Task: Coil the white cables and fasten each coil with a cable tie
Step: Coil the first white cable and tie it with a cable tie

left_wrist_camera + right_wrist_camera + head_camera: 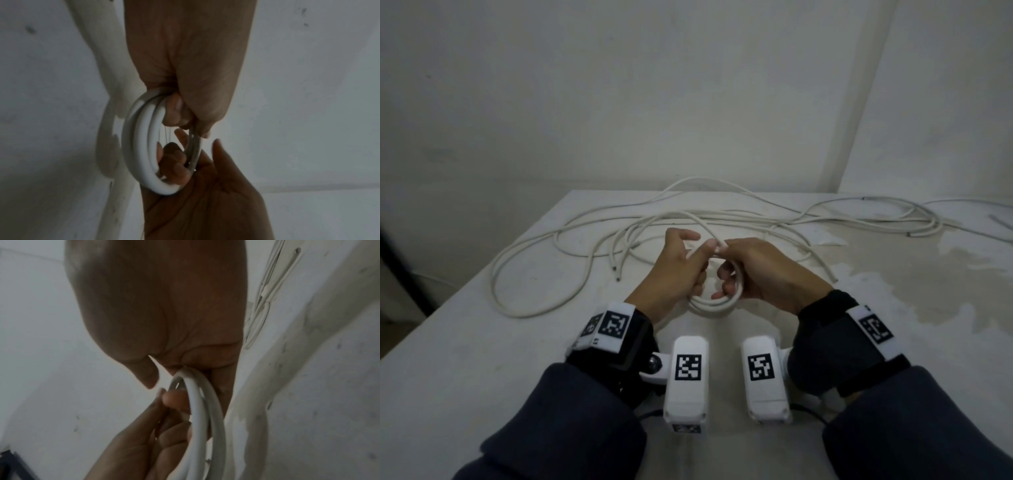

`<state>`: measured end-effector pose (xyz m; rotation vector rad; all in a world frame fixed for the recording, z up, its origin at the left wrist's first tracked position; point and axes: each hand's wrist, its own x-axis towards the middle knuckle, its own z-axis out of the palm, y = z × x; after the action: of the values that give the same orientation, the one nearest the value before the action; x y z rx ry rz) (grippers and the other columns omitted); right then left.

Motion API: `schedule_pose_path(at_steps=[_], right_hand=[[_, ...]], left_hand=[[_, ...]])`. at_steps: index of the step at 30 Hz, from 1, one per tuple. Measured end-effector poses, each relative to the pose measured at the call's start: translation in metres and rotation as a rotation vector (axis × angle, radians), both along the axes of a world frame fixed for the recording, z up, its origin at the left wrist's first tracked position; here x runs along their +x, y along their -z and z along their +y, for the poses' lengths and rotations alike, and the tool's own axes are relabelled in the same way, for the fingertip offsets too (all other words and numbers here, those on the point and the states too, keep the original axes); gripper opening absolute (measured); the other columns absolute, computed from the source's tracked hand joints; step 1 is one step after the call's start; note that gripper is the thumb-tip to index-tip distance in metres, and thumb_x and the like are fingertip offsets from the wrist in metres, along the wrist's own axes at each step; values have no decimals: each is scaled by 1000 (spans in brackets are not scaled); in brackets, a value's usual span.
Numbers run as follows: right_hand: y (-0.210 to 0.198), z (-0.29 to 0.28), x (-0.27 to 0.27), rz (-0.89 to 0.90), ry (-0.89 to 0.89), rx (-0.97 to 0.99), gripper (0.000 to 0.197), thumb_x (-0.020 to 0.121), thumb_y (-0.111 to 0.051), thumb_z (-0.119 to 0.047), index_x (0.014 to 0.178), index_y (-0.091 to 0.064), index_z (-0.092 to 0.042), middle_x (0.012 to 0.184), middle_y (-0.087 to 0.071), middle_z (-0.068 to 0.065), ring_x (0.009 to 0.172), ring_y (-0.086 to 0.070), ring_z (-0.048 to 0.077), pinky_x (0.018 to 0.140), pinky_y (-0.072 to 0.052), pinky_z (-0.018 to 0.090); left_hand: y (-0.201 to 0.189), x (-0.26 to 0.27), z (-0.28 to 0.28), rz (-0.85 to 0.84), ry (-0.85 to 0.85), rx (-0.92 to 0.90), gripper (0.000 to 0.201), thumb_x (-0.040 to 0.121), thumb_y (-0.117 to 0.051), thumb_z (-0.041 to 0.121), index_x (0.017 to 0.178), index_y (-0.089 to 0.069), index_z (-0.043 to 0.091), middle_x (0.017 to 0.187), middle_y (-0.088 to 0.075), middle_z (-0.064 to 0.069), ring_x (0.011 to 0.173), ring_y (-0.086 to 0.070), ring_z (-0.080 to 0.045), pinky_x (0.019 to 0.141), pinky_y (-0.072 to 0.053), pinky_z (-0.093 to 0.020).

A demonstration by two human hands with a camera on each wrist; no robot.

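Note:
A small coil of white cable (714, 303) hangs just above the table (482, 342), held between both hands. My left hand (688, 263) grips the coil's left side, fingers curled through the ring, and its thumb and forefinger pinch the strand at the top. My right hand (736, 274) grips the right side with fingers hooked inside the loop. In the left wrist view the coil (144, 146) shows several turns under my left hand (176, 112), with the right hand (205, 194) below. In the right wrist view the coil (205, 418) runs from my right hand (185, 369) past the left hand (144, 443). I cannot make out a cable tie.
Loose white cables (534, 274) sprawl over the back and left of the table, with cut ends (616, 270) near my left hand. Another loose bundle (893, 219) lies at the back right. A stained patch (928, 274) marks the right side. Walls close behind the table.

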<state>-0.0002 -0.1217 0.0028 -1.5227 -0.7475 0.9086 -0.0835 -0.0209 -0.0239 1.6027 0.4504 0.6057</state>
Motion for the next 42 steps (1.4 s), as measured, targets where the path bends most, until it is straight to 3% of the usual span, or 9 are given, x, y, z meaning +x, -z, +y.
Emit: schedule_pose_path(at_steps=[5,8,11,16,20,26,30,35,42], right_hand=[[4,0,2,-159,-23,0,33,103,-40,-24,110,-56,3,63,-42,3,47,-47,10,81,-57,46],[1,-1,3,-308,-4,-1,30,104,-38,-23,97,-57,-1,63,-41,2,47,-46,11,66,-60,35],[-4,-5,6,-552,30,7,31,103,-39,-27,80,-52,-12,64,-47,-2,47,-50,9,58,-58,34],[-11,-9,12,-691,90,148,28,103,-39,-26,79,-51,-19,64,-47,-3,44,-56,4,59,-59,41],[-15,-12,15,-741,184,333,23,103,-40,-24,88,-55,-15,66,-48,-5,47,-58,4,51,-55,31],[-22,-20,27,-482,377,581,25,105,-35,-20,91,-55,-12,46,-43,-12,42,-44,3,60,-56,35],[-16,-15,26,-444,400,577,25,105,-34,-21,91,-54,-14,47,-45,-15,46,-44,2,61,-52,37],[-2,-6,26,-307,424,551,27,105,-35,-22,87,-55,-18,54,-44,-13,55,-45,6,57,-42,21],[10,7,19,-240,371,415,26,105,-34,-28,89,-52,-18,70,-47,-2,68,-50,12,68,-42,27]], left_hand=[[-1,-4,0,-122,-5,166,31,98,-49,18,119,-30,31,49,-41,5,39,-32,-8,39,-32,-20],[-6,-5,-3,-116,20,238,38,99,-49,19,129,-40,40,50,-51,7,41,-39,-9,43,-43,-24],[-8,-3,2,-61,-71,397,29,95,-53,37,124,-56,36,86,-66,-3,72,-62,-15,70,-56,-34],[-15,-2,0,188,-447,823,33,91,-39,56,112,-59,40,118,-36,0,118,-33,-20,105,-25,-41],[-26,1,-8,-68,-471,953,34,94,-35,45,107,-59,24,107,-59,9,105,-55,-15,100,-34,-44],[-27,4,-10,-283,-336,635,20,98,-51,22,99,-70,16,81,-70,7,68,-65,-8,56,-54,-29],[-24,7,-24,-341,-79,100,22,98,-49,11,104,-69,6,95,-74,-10,92,-71,-18,79,-57,-26],[-22,1,-22,-316,87,-252,25,98,-45,9,106,-67,1,104,-72,-16,101,-68,-26,85,-57,-32],[-23,0,-25,-387,40,-417,26,101,-37,8,99,-63,5,74,-68,-3,69,-67,-14,75,-57,-29]])
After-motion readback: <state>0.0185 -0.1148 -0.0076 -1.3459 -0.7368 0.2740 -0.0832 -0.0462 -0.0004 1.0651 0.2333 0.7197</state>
